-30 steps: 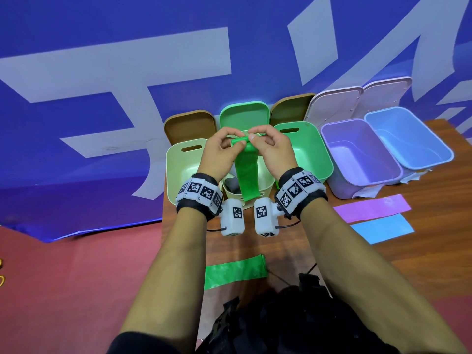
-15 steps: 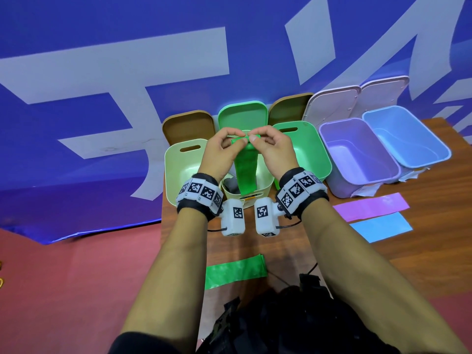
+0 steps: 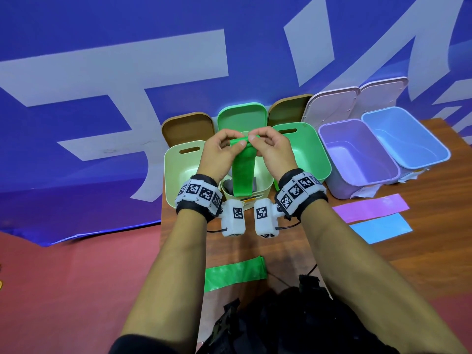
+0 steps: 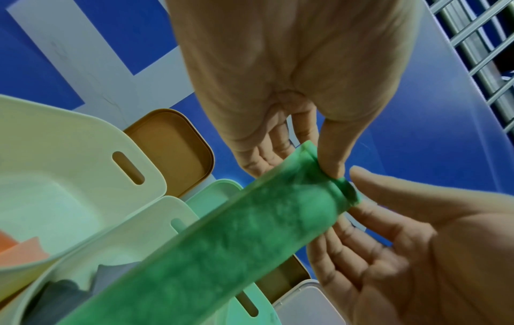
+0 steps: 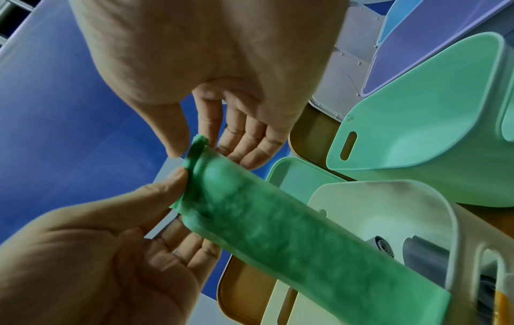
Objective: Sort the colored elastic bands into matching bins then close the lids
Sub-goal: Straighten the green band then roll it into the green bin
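Both hands hold a green elastic band (image 3: 242, 172) up over the middle cream bin (image 3: 264, 186). My left hand (image 3: 227, 143) and right hand (image 3: 256, 138) each pinch its top edge, which is rolled over; the rest hangs down into the bin. In the left wrist view my left thumb presses the rolled edge of the green band (image 4: 250, 230). The right wrist view shows the right hand (image 5: 180, 151) pinching the same edge. A second green band (image 3: 235, 273), a purple band (image 3: 370, 208) and a blue band (image 3: 380, 227) lie flat on the table.
Open bins stand in a row: pale green bin (image 3: 178, 172) holding an orange band (image 4: 16, 248), green bin (image 3: 310, 152), purple bin (image 3: 357, 162), blue bin (image 3: 406, 136). Grey bands (image 5: 383, 246) lie in the cream bin. Lids lean against the blue wall behind.
Both hands stay in place, still pinching the band's top edge. The edge is turned over a little more and the band's lower end has crept up slightly.
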Available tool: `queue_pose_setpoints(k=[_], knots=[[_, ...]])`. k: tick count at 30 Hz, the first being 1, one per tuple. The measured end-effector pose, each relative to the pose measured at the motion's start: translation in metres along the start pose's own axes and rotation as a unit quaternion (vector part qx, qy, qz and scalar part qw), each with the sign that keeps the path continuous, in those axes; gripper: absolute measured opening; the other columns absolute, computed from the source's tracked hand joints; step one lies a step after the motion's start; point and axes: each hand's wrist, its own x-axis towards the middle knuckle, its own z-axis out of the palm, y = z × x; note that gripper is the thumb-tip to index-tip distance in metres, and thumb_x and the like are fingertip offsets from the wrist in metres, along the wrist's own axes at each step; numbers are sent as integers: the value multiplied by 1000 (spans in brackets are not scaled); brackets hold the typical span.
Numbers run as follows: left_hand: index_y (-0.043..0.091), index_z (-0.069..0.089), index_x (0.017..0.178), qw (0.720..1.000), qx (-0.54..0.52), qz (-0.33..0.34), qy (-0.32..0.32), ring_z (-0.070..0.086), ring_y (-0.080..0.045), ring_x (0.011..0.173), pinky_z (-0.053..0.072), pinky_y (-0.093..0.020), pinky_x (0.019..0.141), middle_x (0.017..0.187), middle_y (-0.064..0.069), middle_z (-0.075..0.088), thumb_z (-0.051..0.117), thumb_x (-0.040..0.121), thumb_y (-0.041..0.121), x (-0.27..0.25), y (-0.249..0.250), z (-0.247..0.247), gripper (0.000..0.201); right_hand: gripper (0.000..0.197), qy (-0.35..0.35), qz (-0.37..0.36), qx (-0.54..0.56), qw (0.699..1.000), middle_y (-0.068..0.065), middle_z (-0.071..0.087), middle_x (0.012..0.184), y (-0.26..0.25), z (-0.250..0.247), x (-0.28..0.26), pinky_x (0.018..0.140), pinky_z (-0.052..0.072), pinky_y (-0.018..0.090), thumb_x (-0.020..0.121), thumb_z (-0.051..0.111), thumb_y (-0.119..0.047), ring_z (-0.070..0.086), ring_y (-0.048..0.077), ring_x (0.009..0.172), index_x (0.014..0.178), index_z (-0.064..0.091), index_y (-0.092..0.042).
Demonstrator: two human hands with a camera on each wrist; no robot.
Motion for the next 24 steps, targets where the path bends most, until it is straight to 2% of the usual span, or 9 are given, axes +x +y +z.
queue_pose_setpoints(k=[4,7,10,12,15,17,20,24], knots=[[2,68,102,1000,-3,-20,-1,56,7,68,46,-12,69,78,9,61,68,89,4,1,0,0,13,12,5,-13,-16,1000,1,67,87,1,1,1,82,53,31,93,64,-13,62,14,85,87,67,-23],[9,70,93,999,-13,-40,1,61,-3,79,47,-22,79,81,7,67,66,91,11,3,-5,0,5,13,6,-21,-19,1000,-5,64,83,0,1,1,84,53,32,91,65,-9,60,13,85,89,68,-21],[7,70,94,1000,-4,-28,3,57,-1,70,46,-19,73,74,10,64,66,91,7,1,-4,0,5,12,7,-15,-17,1000,0,64,83,1,2,1,82,53,35,90,67,-11,60,15,83,88,69,-23],[5,69,98,1000,-8,-26,3,60,-1,71,49,-18,71,78,5,65,67,89,2,1,-2,0,10,10,7,-8,-9,1000,7,69,91,2,3,1,87,55,39,90,66,-16,65,21,89,88,69,-25],[13,71,95,999,-11,-32,-2,62,-13,86,54,-29,80,91,-5,68,70,85,6,2,-3,-1,13,12,6,-11,-16,1000,11,70,94,1,3,0,87,55,37,93,64,-15,66,24,91,87,68,-25],[19,72,89,999,-16,-49,-1,62,-18,90,53,-38,88,92,-6,69,70,85,15,2,-3,-1,7,14,3,-17,-12,1000,7,67,89,-1,2,-1,83,53,31,92,64,-10,62,18,85,88,68,-23],[14,70,86,997,-31,-65,-1,65,-15,82,54,-35,85,84,-4,70,65,92,11,2,-5,3,8,15,3,-24,-14,1000,7,61,85,-3,0,-1,79,51,29,91,64,-6,56,14,80,91,68,-21],[7,67,94,998,-27,-54,-6,64,-9,70,53,-26,73,71,5,67,65,91,3,3,-2,2,5,9,6,-15,2,1000,7,68,88,-2,2,-1,88,55,41,89,66,-18,63,20,86,88,69,-27]])
